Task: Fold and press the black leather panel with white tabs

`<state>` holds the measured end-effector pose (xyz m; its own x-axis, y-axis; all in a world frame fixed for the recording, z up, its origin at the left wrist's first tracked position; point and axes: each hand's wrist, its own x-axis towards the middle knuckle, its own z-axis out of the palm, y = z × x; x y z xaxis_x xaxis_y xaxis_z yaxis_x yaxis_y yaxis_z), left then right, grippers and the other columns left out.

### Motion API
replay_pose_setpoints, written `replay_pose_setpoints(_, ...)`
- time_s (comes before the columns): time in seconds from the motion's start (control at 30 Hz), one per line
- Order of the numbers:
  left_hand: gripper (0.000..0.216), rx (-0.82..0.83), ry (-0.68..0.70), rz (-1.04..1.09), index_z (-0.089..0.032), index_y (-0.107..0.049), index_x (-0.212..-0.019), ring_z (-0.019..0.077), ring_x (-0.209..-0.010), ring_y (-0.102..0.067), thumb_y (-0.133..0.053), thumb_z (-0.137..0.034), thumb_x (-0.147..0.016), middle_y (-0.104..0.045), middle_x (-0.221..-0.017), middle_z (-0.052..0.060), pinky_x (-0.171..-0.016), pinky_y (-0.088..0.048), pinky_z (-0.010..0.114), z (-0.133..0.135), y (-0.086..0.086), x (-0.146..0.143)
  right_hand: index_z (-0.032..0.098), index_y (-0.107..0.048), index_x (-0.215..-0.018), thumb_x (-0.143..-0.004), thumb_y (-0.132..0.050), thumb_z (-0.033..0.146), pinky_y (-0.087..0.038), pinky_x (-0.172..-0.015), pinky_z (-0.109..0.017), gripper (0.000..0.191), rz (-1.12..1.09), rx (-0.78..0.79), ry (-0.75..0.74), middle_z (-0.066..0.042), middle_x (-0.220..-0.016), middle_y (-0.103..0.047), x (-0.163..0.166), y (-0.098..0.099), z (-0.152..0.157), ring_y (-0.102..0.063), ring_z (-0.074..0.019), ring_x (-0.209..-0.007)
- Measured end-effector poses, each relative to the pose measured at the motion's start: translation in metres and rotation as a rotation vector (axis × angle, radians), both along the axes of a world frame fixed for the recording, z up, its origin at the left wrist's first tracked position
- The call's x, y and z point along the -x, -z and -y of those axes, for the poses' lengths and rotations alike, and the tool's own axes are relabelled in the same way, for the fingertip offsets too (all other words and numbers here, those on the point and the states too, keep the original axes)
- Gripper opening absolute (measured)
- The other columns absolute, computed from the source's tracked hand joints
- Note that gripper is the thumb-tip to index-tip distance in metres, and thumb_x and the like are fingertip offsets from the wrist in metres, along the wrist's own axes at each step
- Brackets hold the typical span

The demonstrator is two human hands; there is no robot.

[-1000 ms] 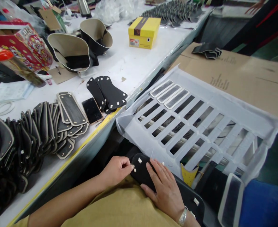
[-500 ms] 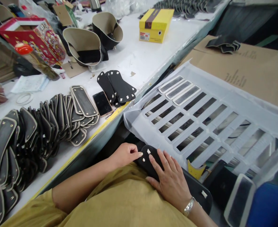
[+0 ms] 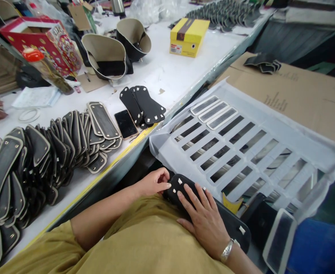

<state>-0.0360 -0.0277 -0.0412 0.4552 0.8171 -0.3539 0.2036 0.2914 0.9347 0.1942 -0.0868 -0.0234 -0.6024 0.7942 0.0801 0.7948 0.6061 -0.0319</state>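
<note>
A black flat leather piece [image 3: 181, 189] with small white tabs lies on my lap, next to the white slotted template [image 3: 250, 152]. My right hand [image 3: 203, 219] lies flat on it with the fingers stretched out, pressing it down. My left hand [image 3: 153, 183] is at the piece's left end, fingers pinched together at one of the white tabs. A silver bracelet [image 3: 227, 250] sits on my right wrist. More of the same black pieces [image 3: 144, 105] lie fanned on the white table [image 3: 167, 76].
A long row of black edged pieces [image 3: 42, 152] overlaps along the table's left. A phone [image 3: 126, 124] lies by them. A yellow box [image 3: 189, 37], two curved cream-lined shells [image 3: 107, 55] and a red carton [image 3: 42, 42] stand further back. Cardboard [image 3: 298, 95] lies right.
The view has shifted slightly. My left hand has moved in closer to the end of the black piece, and my right hand has slid a little along it.
</note>
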Motion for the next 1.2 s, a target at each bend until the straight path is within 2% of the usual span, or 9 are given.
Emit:
replay_pose_setpoints(0.1,0.048,-0.150,-0.056,-0.055,-0.019,-0.044,-0.119,0.0120,-0.066,-0.052,-0.055,-0.044,-0.081,-0.047,-0.079,-0.002,-0.062,-0.048,0.027,0.009,0.004,-0.002,0.036,-0.038,-0.135,-0.077,-0.041,0.070,-0.015,-0.110,-0.046,0.067,-0.004,-0.030,-0.008,0.005,-0.147,-0.018,0.004,0.001,-0.002,-0.019,-0.0267,-0.136)
replay_pose_setpoints(0.23,0.079,-0.429,-0.058,-0.341,-0.020,-0.044,-0.129,0.0208,-0.098,-0.052,-0.070,-0.057,-0.064,-0.048,-0.106,0.006,-0.091,-0.043,0.036,0.018,0.001,-0.012,0.035,-0.042,-0.132,-0.075,-0.049,0.066,-0.016,-0.110,-0.047,0.066,-0.025,-0.066,0.040,0.004,-0.146,-0.021,0.015,0.002,-0.004,-0.021,-0.0286,-0.135)
replay_pose_setpoints(0.33,0.089,-0.425,-0.035,-0.430,-0.017,-0.042,-0.131,0.0236,-0.106,-0.050,-0.071,-0.062,-0.059,-0.045,-0.115,0.009,-0.098,-0.041,0.038,0.020,0.002,-0.017,0.029,-0.043,-0.132,-0.077,-0.050,0.064,-0.018,-0.110,-0.046,0.066,-0.020,-0.097,0.052,0.001,-0.145,-0.024,0.013,0.000,-0.001,-0.024,-0.0276,-0.134)
replay_pose_setpoints(0.47,0.088,-0.464,-0.003,-0.434,-0.013,-0.035,-0.134,0.0268,-0.125,-0.034,-0.065,-0.061,-0.067,-0.034,-0.135,0.013,-0.108,-0.029,0.041,0.022,0.009,-0.015,0.008,-0.033,-0.136,-0.078,-0.044,0.065,-0.026,-0.108,-0.041,0.082,0.015,-0.176,0.107,-0.014,-0.142,-0.028,-0.021,0.002,0.015,-0.030,-0.0274,-0.132)
replay_pose_setpoints(0.6,0.093,-0.402,0.100,-0.322,-0.007,-0.019,-0.141,0.0272,-0.133,-0.023,-0.058,-0.059,-0.075,-0.026,-0.143,0.018,-0.112,-0.021,0.043,0.021,0.017,-0.013,0.005,-0.028,-0.138,-0.083,-0.033,0.064,-0.032,-0.103,-0.040,0.080,0.075,-0.243,0.145,-0.017,-0.137,-0.034,-0.053,0.011,0.034,-0.037,-0.0279,-0.127)
replay_pose_setpoints(0.77,0.112,-0.244,0.045,-0.184,-0.010,-0.018,-0.141,0.0301,-0.131,-0.028,-0.071,-0.062,-0.057,-0.027,-0.142,0.019,-0.110,-0.022,0.045,0.016,0.019,-0.019,0.001,-0.035,-0.130,-0.087,-0.031,0.055,-0.033,-0.103,-0.040,0.069,0.147,-0.227,0.154,-0.021,-0.138,-0.032,-0.039,0.015,0.030,-0.035,-0.0300,-0.128)
replay_pose_setpoints(0.9,0.107,-0.200,-0.059,-0.117,-0.012,-0.022,-0.139,0.0296,-0.127,-0.034,-0.072,-0.060,-0.057,-0.033,-0.139,0.017,-0.108,-0.026,0.045,0.017,0.019,-0.025,0.004,-0.037,-0.128,-0.088,-0.031,0.041,-0.034,-0.103,-0.040,0.055,0.099,-0.194,0.159,-0.018,-0.140,-0.030,-0.015,0.011,0.012,-0.033,-0.0290,-0.130)
replay_pose_setpoints(1.07,0.071,-0.259,-0.120,-0.120,-0.009,-0.024,-0.135,0.0251,-0.125,-0.037,-0.055,-0.042,-0.080,-0.036,-0.137,0.017,-0.107,-0.030,0.042,0.021,0.020,-0.028,0.006,-0.040,-0.127,-0.086,-0.030,0.014,-0.033,-0.107,-0.037,0.043,0.066,-0.203,0.115,-0.014,-0.141,-0.029,0.012,0.014,-0.005,-0.030,-0.0253,-0.133)
replay_pose_setpoints(1.2,0.063,-0.314,-0.087,-0.116,-0.008,-0.024,-0.135,0.0235,-0.127,-0.035,-0.051,-0.035,-0.084,-0.034,-0.138,0.018,-0.108,-0.029,0.039,0.017,0.022,-0.024,0.007,-0.042,-0.126,-0.087,-0.033,0.016,-0.034,-0.107,-0.038,0.041,0.049,-0.201,0.075,-0.014,-0.141,-0.028,0.029,0.018,-0.017,-0.029,-0.0263,-0.133)
